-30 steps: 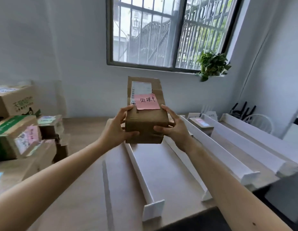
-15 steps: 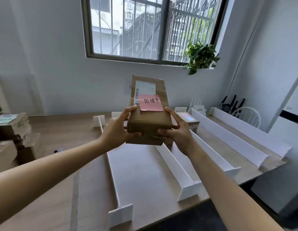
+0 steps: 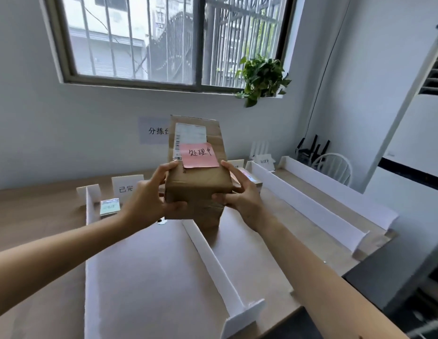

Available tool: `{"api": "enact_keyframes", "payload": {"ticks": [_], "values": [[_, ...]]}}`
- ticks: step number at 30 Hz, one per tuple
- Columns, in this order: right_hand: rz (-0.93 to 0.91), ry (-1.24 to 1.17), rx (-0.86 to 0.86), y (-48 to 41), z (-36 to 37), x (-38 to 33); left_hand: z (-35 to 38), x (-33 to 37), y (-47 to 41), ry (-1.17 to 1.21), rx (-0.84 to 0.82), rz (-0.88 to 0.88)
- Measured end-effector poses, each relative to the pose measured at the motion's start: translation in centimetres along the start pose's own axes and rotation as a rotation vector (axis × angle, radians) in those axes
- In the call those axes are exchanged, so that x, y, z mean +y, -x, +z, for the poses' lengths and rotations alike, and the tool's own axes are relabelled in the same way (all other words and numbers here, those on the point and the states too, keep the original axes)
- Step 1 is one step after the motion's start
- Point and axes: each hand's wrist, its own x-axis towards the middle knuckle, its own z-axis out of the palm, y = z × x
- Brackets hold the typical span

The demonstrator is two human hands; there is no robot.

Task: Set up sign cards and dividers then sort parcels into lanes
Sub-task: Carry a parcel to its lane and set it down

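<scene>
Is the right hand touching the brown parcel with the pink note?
Touching. The head view shows the right hand gripping the parcel: index finger along its top right edge, thumb pressed on its near face.

Wooden table (image 3: pixel 41 209) under the grip: white dividers (image 3: pixel 210 263) below and right, sign cards (image 3: pixel 127 185) and small parcel (image 3: pixel 110 207) left.

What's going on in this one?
A person is sorting parcels at a table split into lanes by white dividers. The left hand and the right hand grip a cardboard box from either side. The box has a pink note on top and is held up over the far end of the lanes, not yet set down. A small parcel already lies in the leftmost lane near a sign card.
</scene>
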Motion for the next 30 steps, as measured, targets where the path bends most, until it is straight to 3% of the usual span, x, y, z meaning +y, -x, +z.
{"api": "enact_keyframes", "payload": {"ticks": [18, 30], "values": [[0.007, 0.055, 0.015, -5.5, -15.9, 0.7, 14.2, 2.5, -9.3, 0.070, 0.015, -0.054], [0.000, 0.101, -0.037, -5.2, -32.7, 0.2, 28.7, 9.6, -13.5, 0.095, 0.068, -0.065]]}}
